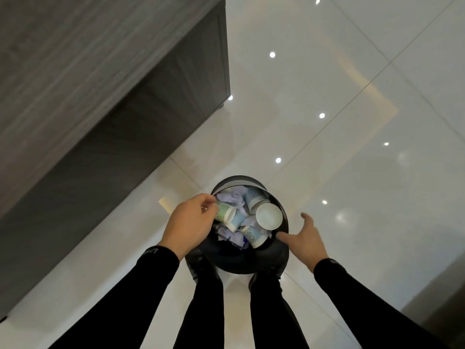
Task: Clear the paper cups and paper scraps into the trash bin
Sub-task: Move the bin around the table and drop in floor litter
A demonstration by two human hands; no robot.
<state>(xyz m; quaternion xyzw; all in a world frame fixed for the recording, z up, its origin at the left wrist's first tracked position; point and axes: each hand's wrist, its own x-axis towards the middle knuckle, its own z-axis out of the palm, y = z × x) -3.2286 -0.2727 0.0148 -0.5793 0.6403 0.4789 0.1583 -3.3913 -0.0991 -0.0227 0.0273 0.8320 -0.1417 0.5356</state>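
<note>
A round black trash bin (239, 263) stands on the floor just in front of my feet. Inside it lie several paper cups with blue and green prints and crumpled purple paper scraps (234, 199). One cup (268, 216) shows its white open mouth. My left hand (192, 222) hovers over the bin's left rim with curled fingers on a green cup (225, 212). At the bin's right rim my right hand (305, 238) is spread with straight fingers and holds nothing.
A dark grey wood-grain cabinet (100, 109) fills the left side, its corner close to the bin. Glossy white floor tiles (352, 122) with ceiling-light reflections stretch ahead and to the right. My legs in black trousers stand right behind the bin.
</note>
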